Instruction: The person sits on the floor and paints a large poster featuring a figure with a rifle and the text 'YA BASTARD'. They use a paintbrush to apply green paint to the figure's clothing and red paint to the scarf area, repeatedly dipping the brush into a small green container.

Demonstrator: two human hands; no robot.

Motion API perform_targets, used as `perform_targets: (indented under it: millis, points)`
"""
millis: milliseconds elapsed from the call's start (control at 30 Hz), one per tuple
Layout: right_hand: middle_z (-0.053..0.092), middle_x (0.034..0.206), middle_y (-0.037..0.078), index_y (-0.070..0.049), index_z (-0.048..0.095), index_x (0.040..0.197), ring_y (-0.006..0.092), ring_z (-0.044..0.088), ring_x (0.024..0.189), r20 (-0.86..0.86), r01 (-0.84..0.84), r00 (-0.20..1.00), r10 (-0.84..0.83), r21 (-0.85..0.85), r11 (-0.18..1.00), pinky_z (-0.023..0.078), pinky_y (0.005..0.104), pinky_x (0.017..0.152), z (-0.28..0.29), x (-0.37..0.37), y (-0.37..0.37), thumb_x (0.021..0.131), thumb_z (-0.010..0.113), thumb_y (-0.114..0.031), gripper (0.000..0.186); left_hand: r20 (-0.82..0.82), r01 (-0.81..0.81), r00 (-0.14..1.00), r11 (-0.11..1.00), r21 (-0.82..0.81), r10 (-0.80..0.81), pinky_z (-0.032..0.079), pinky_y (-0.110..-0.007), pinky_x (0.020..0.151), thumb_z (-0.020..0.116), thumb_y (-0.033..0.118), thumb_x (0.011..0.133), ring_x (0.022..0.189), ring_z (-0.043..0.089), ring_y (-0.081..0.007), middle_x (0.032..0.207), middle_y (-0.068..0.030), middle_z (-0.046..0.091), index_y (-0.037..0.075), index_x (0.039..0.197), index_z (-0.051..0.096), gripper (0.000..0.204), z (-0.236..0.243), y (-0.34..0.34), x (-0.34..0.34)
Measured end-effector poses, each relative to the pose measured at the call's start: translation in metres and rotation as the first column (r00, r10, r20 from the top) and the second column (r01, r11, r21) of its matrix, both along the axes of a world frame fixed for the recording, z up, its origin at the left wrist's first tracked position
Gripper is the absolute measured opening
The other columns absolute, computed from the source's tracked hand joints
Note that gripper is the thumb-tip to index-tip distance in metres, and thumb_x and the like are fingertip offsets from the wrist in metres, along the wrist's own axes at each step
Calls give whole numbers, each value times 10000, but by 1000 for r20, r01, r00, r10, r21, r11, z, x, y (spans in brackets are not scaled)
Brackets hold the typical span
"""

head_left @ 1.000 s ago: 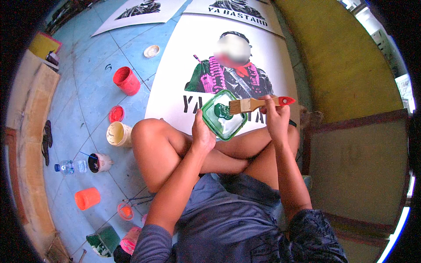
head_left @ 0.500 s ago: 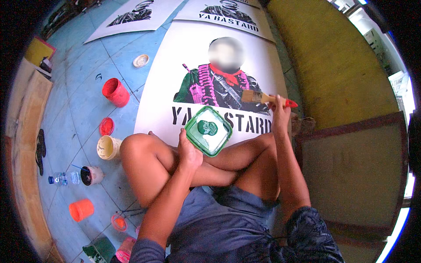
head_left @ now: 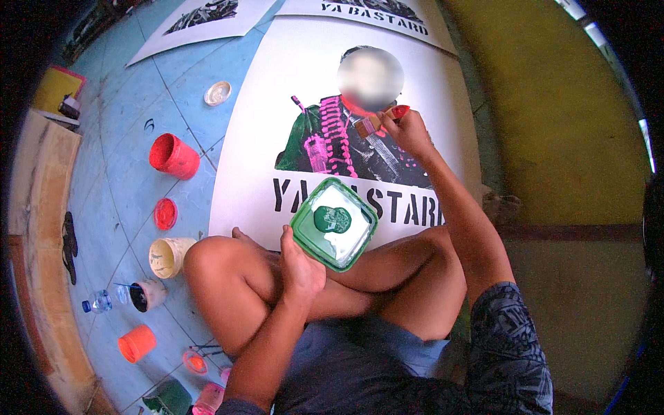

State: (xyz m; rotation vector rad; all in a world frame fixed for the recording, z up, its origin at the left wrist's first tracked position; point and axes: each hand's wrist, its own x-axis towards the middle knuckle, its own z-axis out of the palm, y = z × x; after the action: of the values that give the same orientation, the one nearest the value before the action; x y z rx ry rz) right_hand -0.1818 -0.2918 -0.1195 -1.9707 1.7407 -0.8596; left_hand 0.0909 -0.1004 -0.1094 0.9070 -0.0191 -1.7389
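Observation:
My left hand [head_left: 302,271] grips a square green-rimmed lid [head_left: 351,228] with a blob of dark green paint, held over my crossed legs and the poster's lower part. My right hand [head_left: 406,129] holds a flat wooden paintbrush [head_left: 369,125] with a red handle tip, its bristles over the painted figure's chest; whether they touch cannot be told. The large white poster [head_left: 242,145] lies before me, with a figure in black, green, pink and red, a blurred face, and black stencilled lettering partly hidden by the lid.
On blue tiles [head_left: 117,173] at left stand several paint containers, including a red pot [head_left: 173,158] and cream bucket [head_left: 166,259], plus a plastic bottle [head_left: 100,301], lids and sandals [head_left: 69,245]. More posters [head_left: 200,31] lie beyond. A wooden board [head_left: 48,180] borders the left, a yellow surface [head_left: 553,117] the right.
My right hand has carried the brush from over the lid up and forward onto the figure's chest area. My left hand with the lid has moved slightly lower in view.

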Motion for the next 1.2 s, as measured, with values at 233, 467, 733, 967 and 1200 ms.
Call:
perform_targets:
  millis: [233, 467, 733, 967, 1200]
  points:
    - [617, 698, 191, -44, 617, 796, 354, 624, 642, -113, -10, 993, 15, 46, 999, 464, 424, 584, -9, 3, -21, 871, 582, -304, 273, 43, -24, 999, 999, -48, 26, 355, -385, 1042, 260, 393, 1005, 1185, 500, -225, 1280, -104, 535, 23, 1285, 470, 509, -1, -1, -3]
    - [631, 730, 184, -55, 631, 810, 344, 635, 685, -183, -35, 982, 54, 104, 994, 480, 420, 621, -3, 7, -30, 864, 572, -262, 222, -11, -32, 999, 998, -56, 32, 288, -398, 1085, 369, 380, 974, 1241, 430, -242, 1338, -114, 476, 7, 1319, 437, 513, 4, -1, -1]
    - [662, 760, 156, -58, 648, 825, 334, 655, 729, -168, -47, 984, 63, 98, 994, 502, 420, 660, -1, 19, -26, 879, 569, -282, 244, -3, -35, 999, 996, -80, 35, 294, -394, 1081, 380, 385, 969, 1230, 443, -246, 1320, -118, 497, -4, 1301, 454, 516, 2, 1, -1]
    - [658, 747, 176, -40, 640, 844, 348, 654, 712, -309, -15, 946, 104, 278, 961, 500, 427, 651, -6, -5, -24, 893, 564, -325, 298, 12, -39, 999, 998, -54, 39, 335, -388, 1054, 327, 412, 990, 1198, 480, -239, 1293, -128, 520, 1, 1287, 460, 525, 3, 1, -1]
    - [644, 743, 198, -40, 628, 839, 369, 638, 701, -129, -87, 987, 93, 50, 995, 493, 439, 643, -14, -2, -40, 902, 532, -365, 345, 3, -31, 1000, 999, -35, 31, 336, -389, 1056, 320, 425, 991, 1199, 485, -236, 1294, -123, 523, 6, 1278, 470, 529, 3, 0, -2]
